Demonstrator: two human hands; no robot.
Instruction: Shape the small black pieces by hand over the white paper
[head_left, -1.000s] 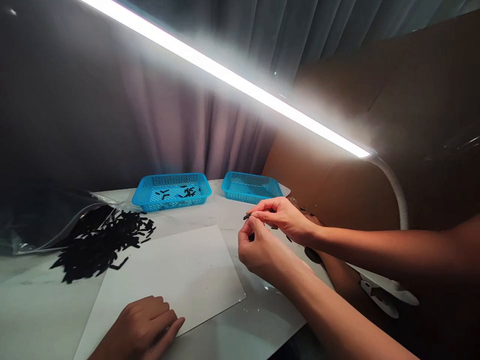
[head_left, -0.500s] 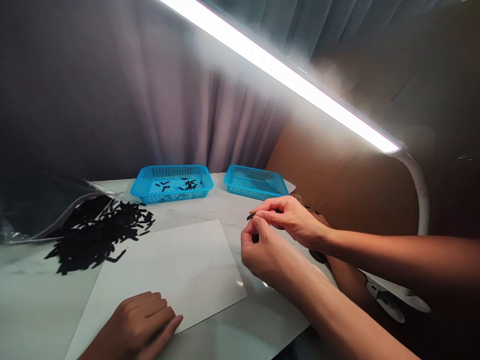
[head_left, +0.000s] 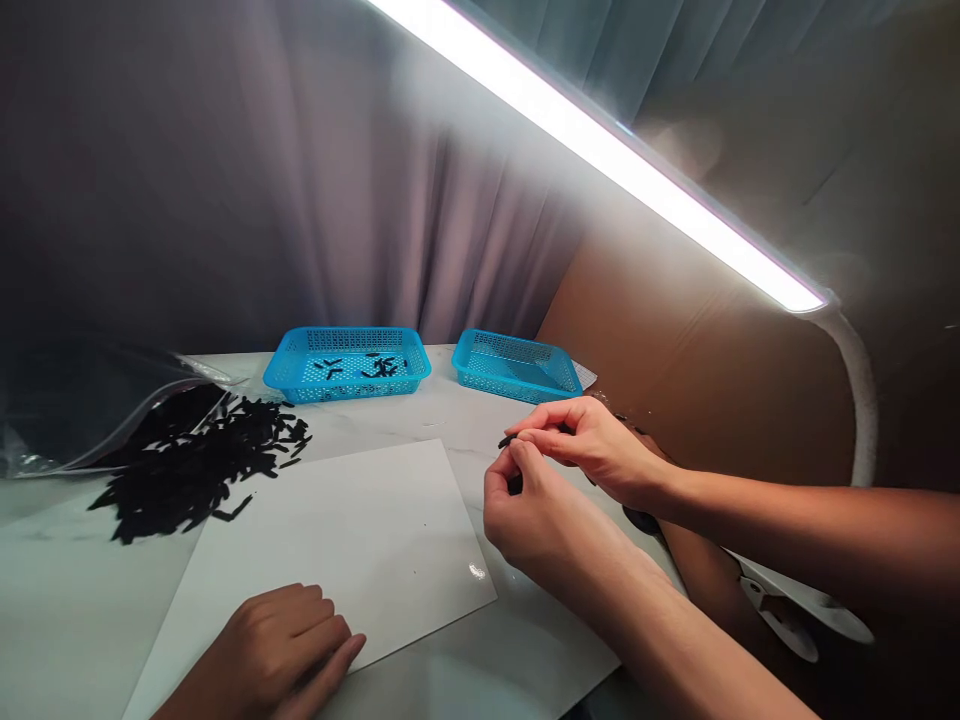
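My left hand (head_left: 277,640) rests palm down at the near left of a white board (head_left: 360,520). Its fingers are loosely curled, the thumb lies to the right, and its underside is hidden; I see nothing in it. My right hand is out of view. Beyond my left hand a heap of small black strips (head_left: 202,470) spills from a clear zip bag (head_left: 52,400) onto the table and board. From the right, a co-worker's two hands (head_left: 521,500) meet above the table, pinching a black strip (head_left: 507,440). More black shows inside their curled fingers.
Two blue perforated baskets (head_left: 352,392) stand at the back; the left one holds several black strips. A bright bar lamp (head_left: 637,170) slants overhead on a white bendable neck (head_left: 866,420). Behind are curtains (head_left: 360,200) and a brown panel (head_left: 660,340) at the right.
The view has shifted slightly, so the lamp appears farther right. My left hand stays on the board. The co-worker's hands keep their pinch with barely any movement.
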